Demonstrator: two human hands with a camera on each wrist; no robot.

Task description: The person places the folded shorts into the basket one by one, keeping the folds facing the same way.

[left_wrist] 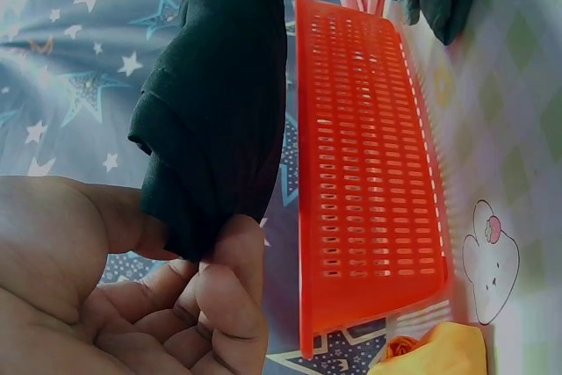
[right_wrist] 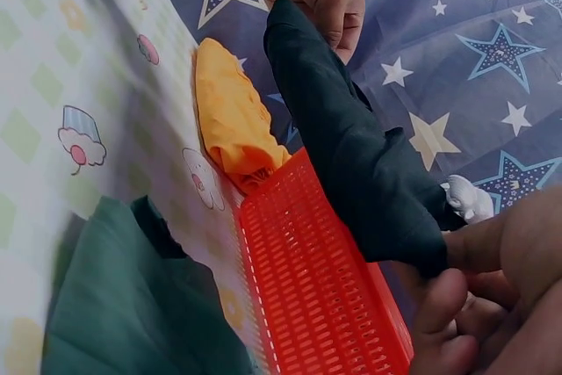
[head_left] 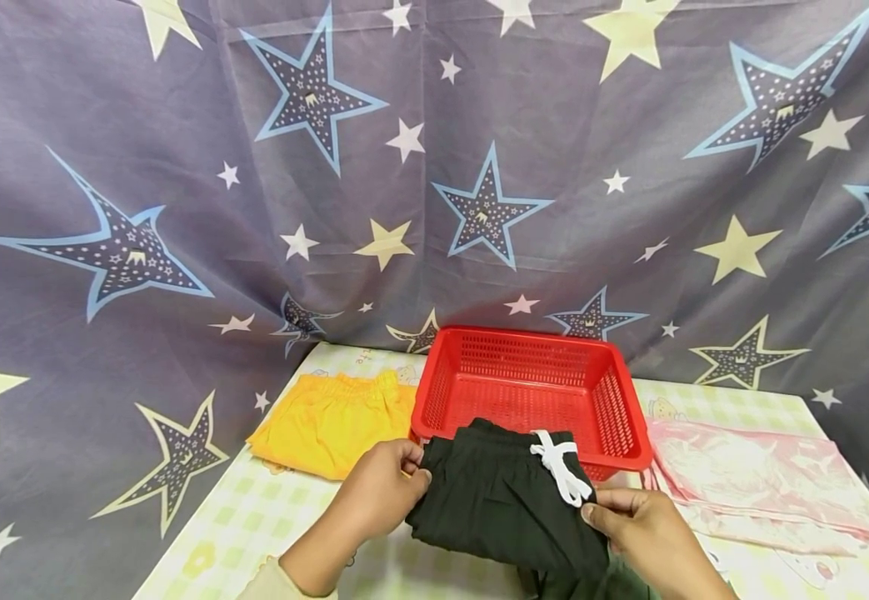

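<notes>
Both hands hold up a folded pair of dark drawstring shorts (head_left: 509,508) in front of the red basket (head_left: 516,403). The left hand (head_left: 387,487) pinches one side of them between thumb and fingers, and the right hand (head_left: 640,529) pinches the other side, near the white drawstring bow (head_left: 557,467). In the left wrist view, the left thumb and fingers grip a corner of the shorts (left_wrist: 219,103). The right wrist view has the shorts (right_wrist: 342,129) stretched between the two hands, above the table. Inside the basket, only its red floor and walls show.
A folded yellow garment (head_left: 337,425) lies left of the basket. On its right rests a pink garment (head_left: 771,475), seemingly in clear plastic. Dark green cloth (right_wrist: 140,305) lies on the near part of the checked table (head_left: 232,533). A star-patterned curtain (head_left: 374,208) hangs behind.
</notes>
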